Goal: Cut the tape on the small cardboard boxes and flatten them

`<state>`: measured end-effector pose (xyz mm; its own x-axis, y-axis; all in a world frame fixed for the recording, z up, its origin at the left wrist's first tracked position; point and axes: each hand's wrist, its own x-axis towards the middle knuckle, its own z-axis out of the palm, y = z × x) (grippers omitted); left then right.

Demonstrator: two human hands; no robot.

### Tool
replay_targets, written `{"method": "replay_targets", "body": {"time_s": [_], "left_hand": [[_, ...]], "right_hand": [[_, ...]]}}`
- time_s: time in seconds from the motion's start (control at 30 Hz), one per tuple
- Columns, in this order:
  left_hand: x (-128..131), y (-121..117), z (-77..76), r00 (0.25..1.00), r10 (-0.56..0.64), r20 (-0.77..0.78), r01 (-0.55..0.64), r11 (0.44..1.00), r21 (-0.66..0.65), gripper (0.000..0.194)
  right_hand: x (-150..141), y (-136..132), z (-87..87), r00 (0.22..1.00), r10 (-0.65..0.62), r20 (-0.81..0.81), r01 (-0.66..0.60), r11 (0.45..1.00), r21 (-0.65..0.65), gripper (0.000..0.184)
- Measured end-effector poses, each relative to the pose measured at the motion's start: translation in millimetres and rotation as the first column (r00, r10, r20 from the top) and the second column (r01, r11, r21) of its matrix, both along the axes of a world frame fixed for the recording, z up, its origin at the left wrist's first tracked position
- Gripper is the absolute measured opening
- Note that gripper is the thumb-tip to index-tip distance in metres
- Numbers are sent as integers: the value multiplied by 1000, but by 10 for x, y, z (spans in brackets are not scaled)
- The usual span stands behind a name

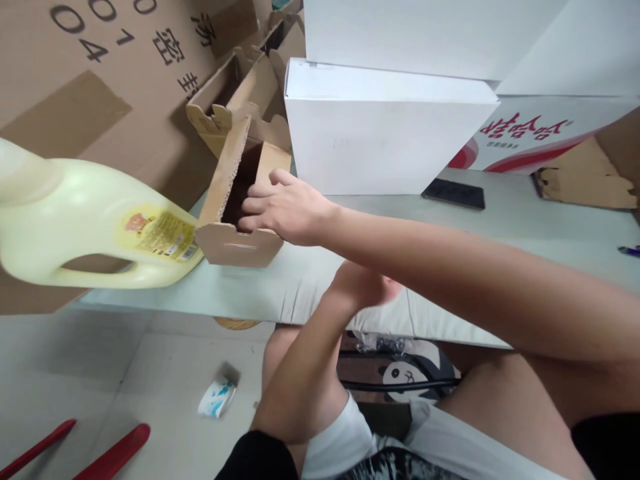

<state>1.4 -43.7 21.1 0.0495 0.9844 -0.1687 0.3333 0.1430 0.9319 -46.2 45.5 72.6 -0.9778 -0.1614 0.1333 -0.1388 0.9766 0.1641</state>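
Observation:
A small brown cardboard box lies open on its side on the pale table. My right hand reaches across to it, fingers together and tucked into its open mouth, thumb on top. A cream-yellow plastic jug with a handle and a yellow label lies on its side just left of the box, its base touching it. My left hand is at the table's front edge, beneath my right forearm; its fingers are hidden.
White boxes stand behind, one with red print. A black phone lies on the table, a pen at the right edge. Large brown cartons lean at the left. On the floor are a crumpled packet and red handles.

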Motion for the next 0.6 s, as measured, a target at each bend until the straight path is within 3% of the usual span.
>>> {"method": "replay_targets", "body": {"time_s": [0.07,0.1,0.13,0.2,0.23,0.3,0.33,0.4,0.5,0.57,0.6], "left_hand": [[95,-200,227,984,-147,-97,148,989,-3,22],[148,-314,335,951,-273,-144,276,961,-3,28],[199,-432,430,844,-459,-277,472,882,-22,32],[273,-667,565,655,-663,-363,703,711,-29,38],[286,-780,607,627,-689,-365,739,674,-2,39],[255,-992,671,623,-699,-352,755,655,34,38],[211,-1083,708,629,-692,-355,752,658,49,35],[88,-1203,820,780,-481,-401,580,797,172,32],[-97,-1078,1014,830,-428,-357,536,788,302,33],[-162,-727,1040,966,-145,-214,235,835,497,36],[-172,-488,996,993,42,-111,32,809,587,37]], "right_hand": [[233,-31,-25,1000,19,10,-18,997,-78,46],[364,-61,-39,999,38,33,-33,992,-125,44],[502,-102,-53,998,47,49,-37,984,-176,42],[789,-200,-83,998,35,56,-18,960,-281,38],[939,-249,-96,999,19,44,-3,943,-333,35],[1252,-323,-115,1000,-20,17,25,905,-424,29],[1416,-341,-118,999,-40,12,41,888,-458,28],[1754,-339,-114,995,-103,12,95,860,-501,29],[2247,-288,-89,975,-220,30,203,831,-517,26],[2519,-264,-73,963,-267,43,249,815,-523,25],[2627,-263,-67,959,-279,49,262,806,-531,26]]}}
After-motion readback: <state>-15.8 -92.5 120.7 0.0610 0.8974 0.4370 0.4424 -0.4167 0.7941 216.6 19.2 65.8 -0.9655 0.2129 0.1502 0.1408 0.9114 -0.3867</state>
